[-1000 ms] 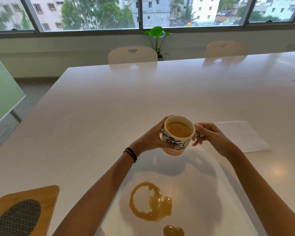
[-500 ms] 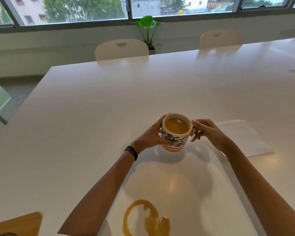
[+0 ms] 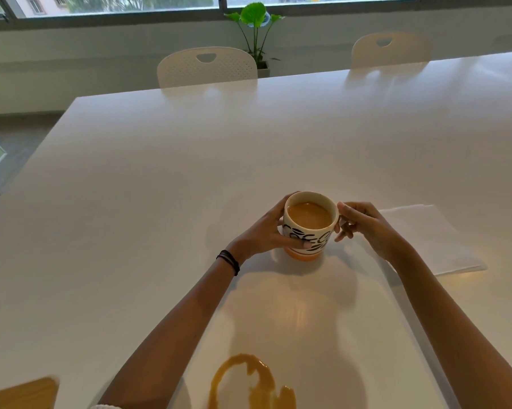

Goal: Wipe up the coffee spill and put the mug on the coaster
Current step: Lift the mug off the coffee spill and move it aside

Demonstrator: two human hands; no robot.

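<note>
mug [image 3: 307,231] upright, nearly full, mid worktop [image 3: 166,184] | left grip [image 3: 260,234] wrapped round its 9 o'clock side | right grip [image 3: 366,228] curled at 3 o'clock, apparently pinching the hidden handle | coffee spill [image 3: 262,388] at 6 o'clock, napkin [image 3: 437,240] at 3, beside right grip | coaster [image 3: 21,394] well apart at 8 o'clock, left grip's side

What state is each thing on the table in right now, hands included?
mug, upright, nearly full of coffee, held by both hands.
left hand, wrapped round the mug's side.
right hand, fingers curled at the mug's handle.
coffee spill, ring-shaped puddle, not yet wiped.
napkin, folded, lying flat, unheld.
coaster, at the frame's lower left corner, mug not on it.
</note>
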